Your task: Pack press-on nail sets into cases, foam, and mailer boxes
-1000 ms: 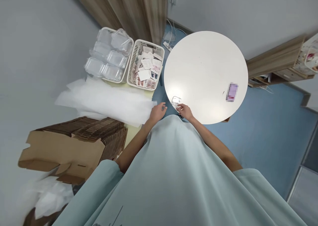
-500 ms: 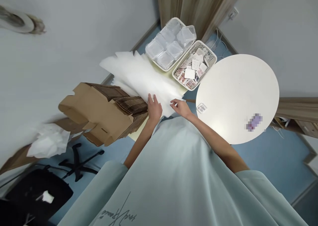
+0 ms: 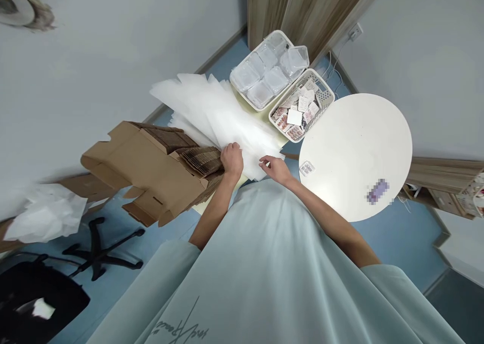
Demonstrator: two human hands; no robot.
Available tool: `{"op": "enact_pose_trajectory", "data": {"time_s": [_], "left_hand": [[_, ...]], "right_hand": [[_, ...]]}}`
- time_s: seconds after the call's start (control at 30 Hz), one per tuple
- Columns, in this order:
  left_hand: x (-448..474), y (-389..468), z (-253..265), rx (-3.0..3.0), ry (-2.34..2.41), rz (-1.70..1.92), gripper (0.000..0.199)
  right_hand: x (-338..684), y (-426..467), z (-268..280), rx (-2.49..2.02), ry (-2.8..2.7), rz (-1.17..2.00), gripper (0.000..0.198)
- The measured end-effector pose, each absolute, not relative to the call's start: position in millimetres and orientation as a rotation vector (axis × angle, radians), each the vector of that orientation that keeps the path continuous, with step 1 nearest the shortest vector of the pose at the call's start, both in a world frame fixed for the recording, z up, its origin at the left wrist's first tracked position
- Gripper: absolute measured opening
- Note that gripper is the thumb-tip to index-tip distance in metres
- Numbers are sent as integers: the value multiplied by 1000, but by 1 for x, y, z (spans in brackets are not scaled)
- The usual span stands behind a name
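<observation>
A fanned stack of thin white sheets, perhaps packing foam, lies in front of me. My left hand is at the stack's left edge, with its fingers curled in and closed on the sheets; its fingertips are partly hidden. Over the stack's near right edge is my right hand. Its fingers are loosely bent, a small gap shows between thumb and forefinger, and nothing is visible in it. Directly left of my left hand stands a row of folded brown cardboard boxes.
Beyond the sheets stand a white basket of clear plastic boxes and a basket of small printed packs. A round white table at right bears a small clear pack and a blurred purple item. A black chair base is lower left.
My left hand has gone from flat with spread fingers to curled at the sheets' edge. My right hand keeps nearly the same place and shape. The view has shifted slightly.
</observation>
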State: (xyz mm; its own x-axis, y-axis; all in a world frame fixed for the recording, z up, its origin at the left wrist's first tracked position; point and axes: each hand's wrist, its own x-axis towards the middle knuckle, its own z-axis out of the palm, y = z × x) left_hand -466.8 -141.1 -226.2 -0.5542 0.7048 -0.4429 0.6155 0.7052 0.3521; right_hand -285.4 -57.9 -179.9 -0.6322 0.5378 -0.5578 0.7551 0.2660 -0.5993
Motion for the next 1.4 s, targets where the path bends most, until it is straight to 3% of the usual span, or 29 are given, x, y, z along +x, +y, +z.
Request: {"op": "enact_pose_trajectory", "data": {"time_s": [0.2,0.37,0.53,0.6,0.7,0.83,0.93,1.13,1.4], "left_hand": [[-473,-155,-200,1096,2397,392,36],[-461,-163,-164,1250,2377,720,27],[-431,-150,-131,1409,2166,978,28],[-418,-142,-123,1472,2043,1057,31],[-397,-130,-120,1450,1985,1154,48],[-369,-113,-128,1165,2048,1174,88],[-345,-96,-135,911,1939,1097,99],[-283,-70,-137,631,1433,842,65],[-192,-51,-158,727,1353,570,52]], "right_hand": [[-293,-57,-178,1244,2455,-1280,25],[-302,-50,-165,1213,2779,-1186,50],[-290,-44,-141,1233,2786,-1284,23],[-274,-44,-131,1358,2738,-1377,24],[-242,-46,-120,1706,2641,-1505,32],[-188,-52,-112,2197,2381,-1833,41],[-143,-58,-112,2475,2114,-2097,44],[-50,-67,-124,2854,1699,-2252,47],[64,-76,-176,3102,1406,-2105,51]]}}
